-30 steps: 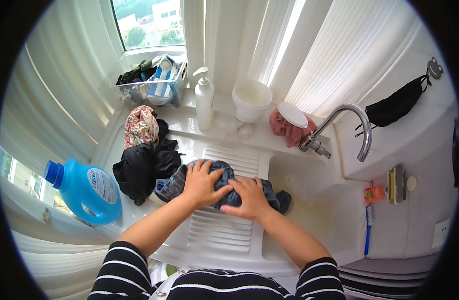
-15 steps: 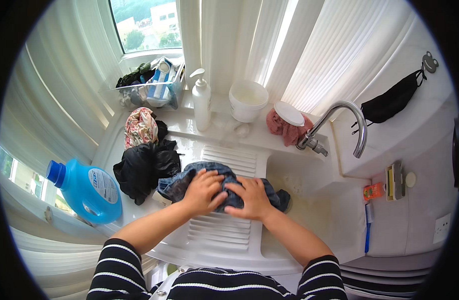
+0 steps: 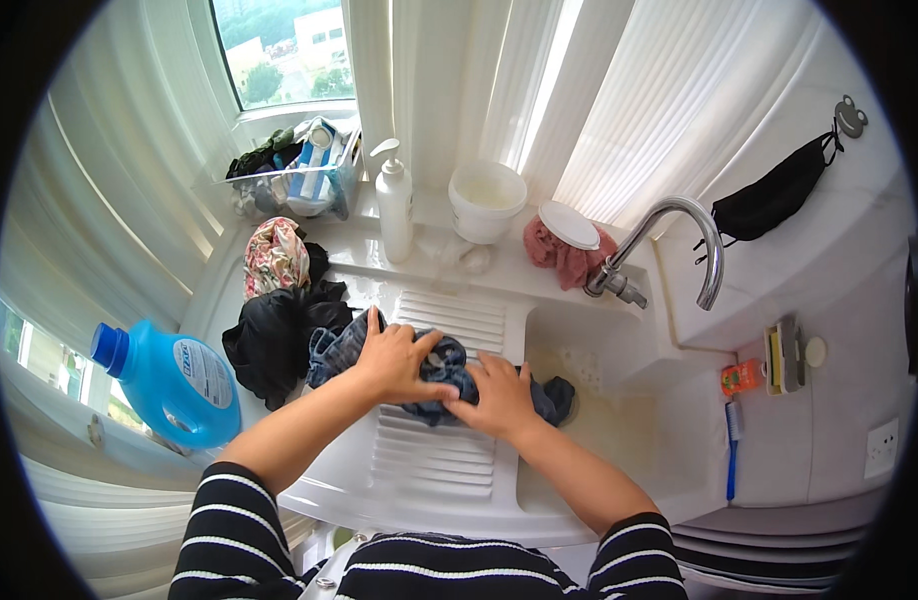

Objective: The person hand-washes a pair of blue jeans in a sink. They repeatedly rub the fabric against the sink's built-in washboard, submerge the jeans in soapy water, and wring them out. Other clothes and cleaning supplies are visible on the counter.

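A bunched blue denim garment (image 3: pixel 336 352) lies across the ridged washboard (image 3: pixel 434 460) of a white laundry sink. Its right end (image 3: pixel 553 400) reaches over the edge of the basin. My left hand (image 3: pixel 394 362) grips the middle of the denim, thumb toward the right and fingers curled over the far side. Close beside it, my right hand (image 3: pixel 497 397) holds the cloth nearer the basin. The two hands nearly meet, and a button-like round spot shows between them. Cloth under the palms is hidden.
Black clothes (image 3: pixel 269 340) and a floral cloth (image 3: pixel 276 255) lie left of the washboard, near a blue detergent jug (image 3: pixel 174 385). Behind stand a pump bottle (image 3: pixel 395 205), a white tub (image 3: pixel 487 200) and a pink cloth (image 3: pixel 569 258). The faucet (image 3: pixel 694 215) arches over the basin (image 3: pixel 619 440), which holds cloudy water.
My left hand has gone from lying fairly flat on the denim to gripping it, lifting and bunching the cloth. My right hand has shifted slightly left and closed more around it.
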{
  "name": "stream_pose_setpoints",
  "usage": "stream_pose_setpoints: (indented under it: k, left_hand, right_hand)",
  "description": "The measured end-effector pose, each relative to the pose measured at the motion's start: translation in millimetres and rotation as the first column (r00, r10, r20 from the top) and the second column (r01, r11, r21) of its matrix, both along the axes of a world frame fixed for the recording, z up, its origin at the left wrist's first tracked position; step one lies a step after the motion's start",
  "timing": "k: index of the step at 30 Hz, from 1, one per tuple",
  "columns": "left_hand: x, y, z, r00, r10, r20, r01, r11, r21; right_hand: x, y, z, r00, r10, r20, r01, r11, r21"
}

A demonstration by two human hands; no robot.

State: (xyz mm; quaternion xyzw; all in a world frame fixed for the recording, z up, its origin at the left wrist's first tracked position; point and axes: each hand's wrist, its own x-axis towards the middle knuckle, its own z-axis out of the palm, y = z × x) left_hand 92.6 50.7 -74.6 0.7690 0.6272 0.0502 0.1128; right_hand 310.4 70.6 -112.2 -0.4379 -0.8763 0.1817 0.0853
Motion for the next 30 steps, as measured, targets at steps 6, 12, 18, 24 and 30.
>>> stream_pose_setpoints:
  k: [6,12,18,24,30]
  left_hand:
    - [-9,-50,-40,0.966,-0.119,0.231,-0.001,0.888,0.459]
    - [7,37,-37,0.891,0.345,0.296,-0.419,0.875,0.243]
    - [9,-100,-7,0.936,-0.172,0.308,-0.010,0.859,0.512]
    - [9,19,-44,0.905,0.254,0.341,-0.406,0.751,0.520]
    - [16,2,-24,0.917,0.148,0.370,-0.223,0.960,0.167]
  right_hand:
    - [6,-18,-43,0.934,0.291,-0.207,-0.198,0.904,0.379]
    - [-37,61,-39,0.946,-0.225,-0.233,0.300,0.880,0.368]
    - [46,-55,7,0.857,0.376,-0.353,-0.276,0.912,0.302]
    - [-26,43,-13,0.947,0.092,-0.309,-0.021,0.974,0.226]
    - [3,18,4,0.998,0.069,-0.004,-0.069,0.991,-0.118]
